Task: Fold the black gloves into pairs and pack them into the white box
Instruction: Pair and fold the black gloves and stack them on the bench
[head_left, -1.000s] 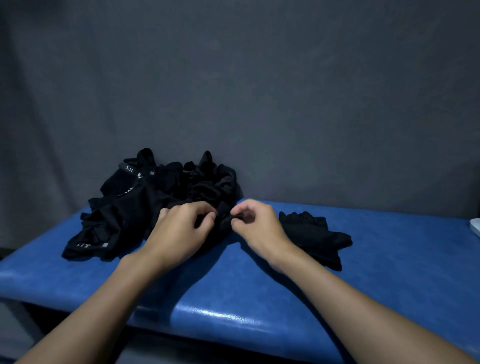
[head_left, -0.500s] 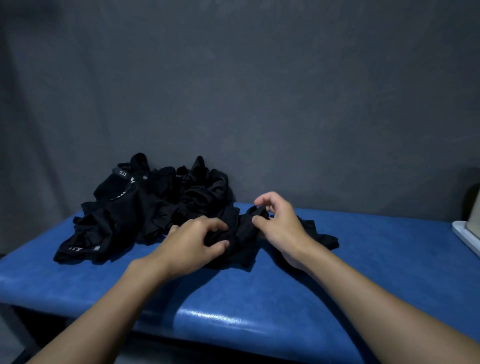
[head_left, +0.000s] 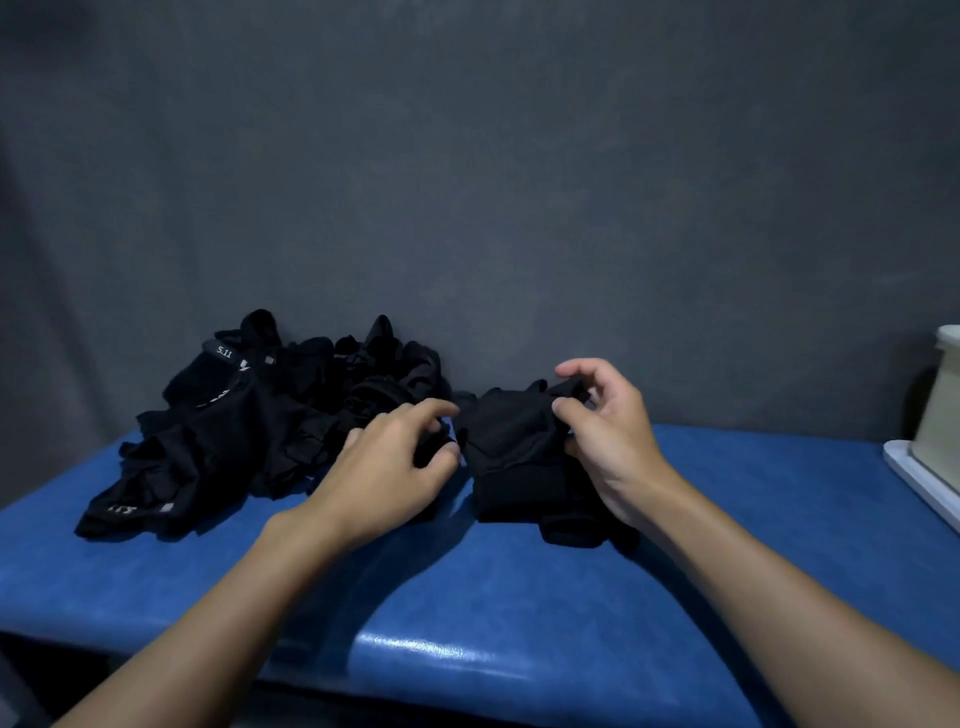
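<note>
Black glove (head_left: 511, 436): soft, matte, crumpled on glossy blue bench (head_left: 519, 613). Right hand (head_left: 608, 431) pinches its top edge; left hand (head_left: 384, 470) pinches adjacent black fabric (head_left: 432, 450).

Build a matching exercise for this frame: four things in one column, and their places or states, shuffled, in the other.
Things:
1. glove pile
2. single glove
3. white box
4. left hand

Places or states:
A. at the far right edge of the view
B. pinched at its top by the right hand
C. heaped on the left part of the blue bench
D. pinching black fabric beside the pile

Pairs: 1-C, 2-B, 3-A, 4-D.
</note>
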